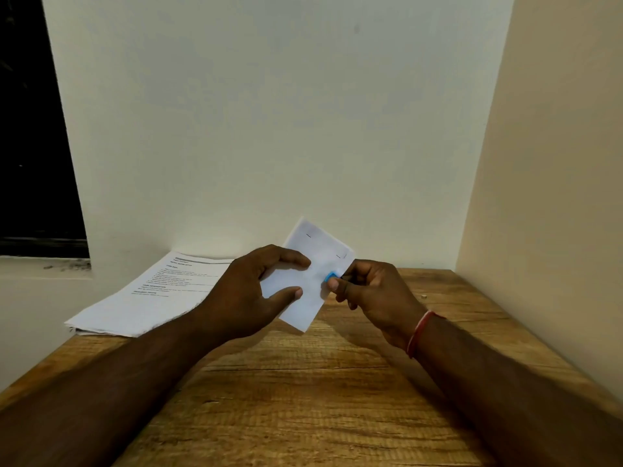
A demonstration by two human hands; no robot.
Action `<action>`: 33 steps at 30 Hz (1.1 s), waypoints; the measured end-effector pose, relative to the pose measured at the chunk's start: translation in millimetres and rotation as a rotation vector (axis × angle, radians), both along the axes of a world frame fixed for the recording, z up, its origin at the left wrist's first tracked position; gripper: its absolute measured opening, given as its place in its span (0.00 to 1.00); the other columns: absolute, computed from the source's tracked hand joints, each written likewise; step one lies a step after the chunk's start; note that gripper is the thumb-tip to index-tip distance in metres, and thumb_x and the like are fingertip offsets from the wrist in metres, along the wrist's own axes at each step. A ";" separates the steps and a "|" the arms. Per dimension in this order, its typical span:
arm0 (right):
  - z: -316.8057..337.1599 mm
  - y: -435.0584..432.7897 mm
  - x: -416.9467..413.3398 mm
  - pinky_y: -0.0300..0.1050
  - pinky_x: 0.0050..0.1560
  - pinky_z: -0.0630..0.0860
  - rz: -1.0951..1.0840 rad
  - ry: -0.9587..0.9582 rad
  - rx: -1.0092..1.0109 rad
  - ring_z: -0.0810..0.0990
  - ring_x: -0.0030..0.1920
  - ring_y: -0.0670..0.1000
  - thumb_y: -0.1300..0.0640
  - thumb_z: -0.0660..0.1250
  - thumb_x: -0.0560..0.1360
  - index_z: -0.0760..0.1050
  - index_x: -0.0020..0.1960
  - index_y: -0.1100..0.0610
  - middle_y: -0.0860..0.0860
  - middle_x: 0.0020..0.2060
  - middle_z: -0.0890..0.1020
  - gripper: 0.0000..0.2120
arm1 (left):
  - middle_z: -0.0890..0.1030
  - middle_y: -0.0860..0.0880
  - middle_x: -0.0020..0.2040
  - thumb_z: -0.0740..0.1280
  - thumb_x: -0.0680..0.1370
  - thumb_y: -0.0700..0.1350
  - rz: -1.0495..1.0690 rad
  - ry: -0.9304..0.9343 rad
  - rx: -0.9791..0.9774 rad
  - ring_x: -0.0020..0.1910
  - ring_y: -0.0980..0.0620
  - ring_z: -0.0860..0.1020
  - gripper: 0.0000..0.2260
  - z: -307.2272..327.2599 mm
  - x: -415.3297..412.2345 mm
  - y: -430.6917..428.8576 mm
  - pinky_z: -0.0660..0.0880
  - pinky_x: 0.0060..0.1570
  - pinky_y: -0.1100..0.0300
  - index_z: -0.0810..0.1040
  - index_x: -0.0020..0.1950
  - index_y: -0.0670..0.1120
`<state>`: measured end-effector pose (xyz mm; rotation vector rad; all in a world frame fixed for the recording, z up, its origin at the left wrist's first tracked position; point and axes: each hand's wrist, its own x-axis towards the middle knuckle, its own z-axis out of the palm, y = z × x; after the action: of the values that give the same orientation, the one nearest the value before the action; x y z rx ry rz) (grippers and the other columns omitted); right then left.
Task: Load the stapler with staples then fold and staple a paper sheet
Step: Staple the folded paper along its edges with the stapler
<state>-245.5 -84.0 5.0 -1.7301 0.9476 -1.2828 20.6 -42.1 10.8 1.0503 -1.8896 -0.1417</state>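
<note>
Head view shows both hands raised just above a brown wood-grain table, working on a small folded white paper sheet. The left hand pinches the sheet's left side between thumb and curled fingers. The right hand is closed around a small blue stapler, of which only the blue tip shows at the sheet's right edge, with the thumb pressing on top. Two short dark marks near the sheet's far edge look like staples already set, so the stapling appears well under way. A stack of printed white pages lies apart on the table to the left.

To finish this staple cleanly, the sheet's folded layers should stay flush and fully seated in the stapler's mouth, with the left fingertips kept clear of the tip. A firm, straight squeeze would likely drive the staple through all layers; a sideways twist could buckle it or tear the edge.
</note>
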 end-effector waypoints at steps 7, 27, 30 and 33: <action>-3.1 -4.8 -10.7 0.39 0.44 0.81 -0.011 0.167 -0.017 0.86 0.43 0.43 0.52 0.83 0.76 0.89 0.60 0.49 0.46 0.48 0.90 0.13 | 0.86 0.62 0.65 0.81 0.80 0.44 -0.028 0.293 0.129 0.59 0.57 0.86 0.16 -3.1 3.9 -7.8 0.86 0.54 0.58 0.87 0.63 0.61; 0.2 18.9 11.9 0.61 0.62 0.84 0.107 0.160 -0.105 0.89 0.54 0.46 0.51 0.84 0.76 0.91 0.57 0.45 0.43 0.54 0.92 0.10 | 0.90 0.45 0.64 0.81 0.79 0.41 -0.239 0.925 0.534 0.59 0.43 0.90 0.14 -3.4 3.1 -19.1 0.88 0.48 0.53 0.91 0.63 0.53; -1.3 18.1 12.8 0.65 0.67 0.83 0.118 0.131 -0.093 0.90 0.57 0.54 0.55 0.83 0.76 0.91 0.56 0.45 0.46 0.54 0.92 0.10 | 0.90 0.45 0.64 0.80 0.80 0.40 -0.242 0.914 0.548 0.61 0.41 0.90 0.13 -2.8 0.7 -17.4 0.88 0.50 0.52 0.91 0.63 0.52; -3.5 16.6 12.5 0.61 0.65 0.85 0.173 0.055 -0.047 0.90 0.59 0.58 0.61 0.82 0.77 0.91 0.58 0.51 0.51 0.55 0.92 0.11 | 0.88 0.45 0.66 0.80 0.80 0.40 -0.234 0.852 0.544 0.61 0.41 0.89 0.14 -0.8 -0.4 -12.3 0.89 0.49 0.52 0.91 0.64 0.53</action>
<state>-233.0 -67.4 1.6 -1.8488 0.7853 -1.1586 20.2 -54.4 10.1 0.8895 -1.1844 -1.1050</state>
